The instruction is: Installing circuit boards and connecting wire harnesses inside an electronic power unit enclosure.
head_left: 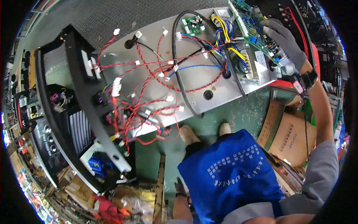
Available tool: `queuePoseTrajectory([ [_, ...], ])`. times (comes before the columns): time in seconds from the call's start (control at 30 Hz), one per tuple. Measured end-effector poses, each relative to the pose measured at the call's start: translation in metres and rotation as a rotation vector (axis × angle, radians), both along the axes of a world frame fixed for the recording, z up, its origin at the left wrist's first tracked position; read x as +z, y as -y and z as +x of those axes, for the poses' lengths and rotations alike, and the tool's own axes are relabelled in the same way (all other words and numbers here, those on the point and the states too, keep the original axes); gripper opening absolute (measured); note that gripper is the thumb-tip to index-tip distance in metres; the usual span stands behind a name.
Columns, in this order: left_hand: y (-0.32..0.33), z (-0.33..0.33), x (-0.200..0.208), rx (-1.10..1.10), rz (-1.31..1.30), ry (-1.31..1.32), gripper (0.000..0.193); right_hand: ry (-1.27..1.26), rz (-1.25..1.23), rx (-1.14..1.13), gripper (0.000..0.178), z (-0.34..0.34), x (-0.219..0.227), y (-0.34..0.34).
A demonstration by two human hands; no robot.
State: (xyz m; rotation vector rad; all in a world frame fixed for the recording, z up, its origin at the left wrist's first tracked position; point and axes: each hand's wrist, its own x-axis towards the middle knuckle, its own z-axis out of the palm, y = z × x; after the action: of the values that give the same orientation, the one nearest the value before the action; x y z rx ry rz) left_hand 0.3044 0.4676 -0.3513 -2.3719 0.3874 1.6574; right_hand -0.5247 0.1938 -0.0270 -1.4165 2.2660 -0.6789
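My right hand (pixel 285 41), in a grey glove, grips the edge of a long green circuit board (pixel 257 33) at the upper right. The board stands tilted over the right end of a metal chassis panel (pixel 149 89). Beside it sit a metal power supply unit (pixel 257 65) and yellow wires (pixel 223 30). My left hand (pixel 180 186), also gloved, hangs low beside my blue apron (pixel 227 171), apart from the chassis. Its fingers look stretched out and hold nothing that I can see. Twisted red wires (pixel 149 74) with white connectors spread over the panel.
A black frame (pixel 85 93) stands upright at the panel's left end. A small green board (pixel 194 25) and a black cable loop (pixel 177 48) lie on the panel. Cardboard boxes (pixel 291 138) stand on the right, near a red-edged black case (pixel 313 56). Plastic-wrapped items (pixel 134 201) lie below left.
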Motion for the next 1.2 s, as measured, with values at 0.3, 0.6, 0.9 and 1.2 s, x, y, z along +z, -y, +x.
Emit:
queuePoseTrajectory([
  [0.3, 0.146, -0.248, -0.083, -0.392, -0.073, -0.545, 0.078, -0.36, 0.114, 0.149, 0.032, -0.012, -0.001, -0.013],
  [0.6, 0.222, -0.459, -0.06, -0.767, -0.046, -1.092, 0.073, -0.177, 0.255, -0.15, 0.061, 0.061, 0.04, -0.02],
  [0.9, 0.217, -0.539, -0.006, -1.146, 0.142, -1.335, 0.068, -0.477, -0.011, 0.069, 0.074, 0.041, 0.015, -0.035],
  [1.2, 0.2, -0.545, 0.002, -1.426, 0.147, -1.375, 0.063, -0.327, 0.169, 0.024, 0.064, 0.051, 0.025, -0.037],
])
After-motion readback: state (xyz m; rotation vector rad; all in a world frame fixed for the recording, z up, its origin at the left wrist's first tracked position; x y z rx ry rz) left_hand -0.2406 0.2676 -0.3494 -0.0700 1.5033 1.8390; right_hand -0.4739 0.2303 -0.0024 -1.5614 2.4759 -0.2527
